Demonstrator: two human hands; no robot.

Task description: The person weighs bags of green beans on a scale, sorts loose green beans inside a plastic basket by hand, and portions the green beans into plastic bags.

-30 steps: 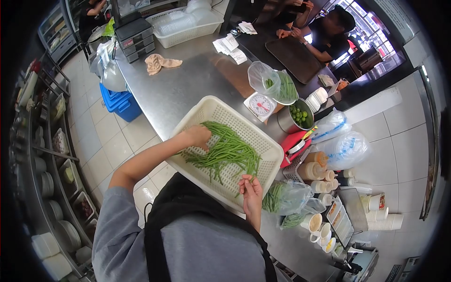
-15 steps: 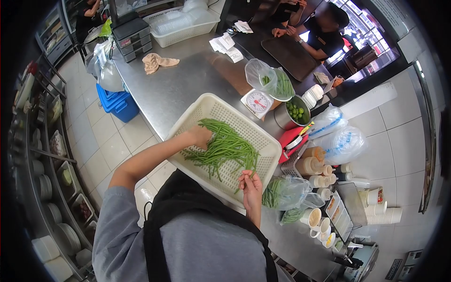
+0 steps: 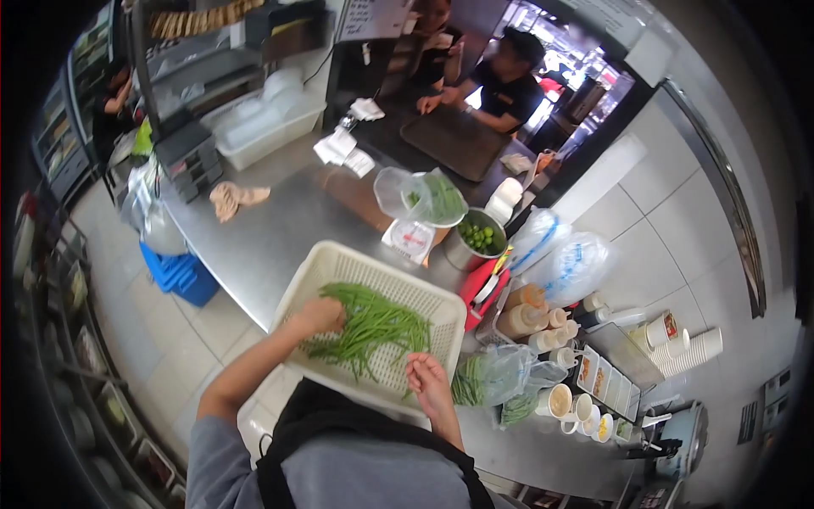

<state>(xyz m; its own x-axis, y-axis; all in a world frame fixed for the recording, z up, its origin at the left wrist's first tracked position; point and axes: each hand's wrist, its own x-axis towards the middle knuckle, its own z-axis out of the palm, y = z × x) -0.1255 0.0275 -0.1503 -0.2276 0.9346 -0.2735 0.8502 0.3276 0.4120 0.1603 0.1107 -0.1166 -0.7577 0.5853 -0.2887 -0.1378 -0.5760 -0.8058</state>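
We had our left hand (image 3: 324, 314) curled, grip hidden, at green beans (image 3: 369, 327) lying loose and unbagged in the basket (image 3: 450, 316), our right hand (image 3: 428, 378) bent inward, its hold unclear, and bagged beans (image 3: 469, 383) already beside the basket.

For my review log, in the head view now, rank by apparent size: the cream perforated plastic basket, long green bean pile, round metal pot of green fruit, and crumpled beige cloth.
1. Cream basket
2. Green bean pile
3. Metal pot
4. Beige cloth
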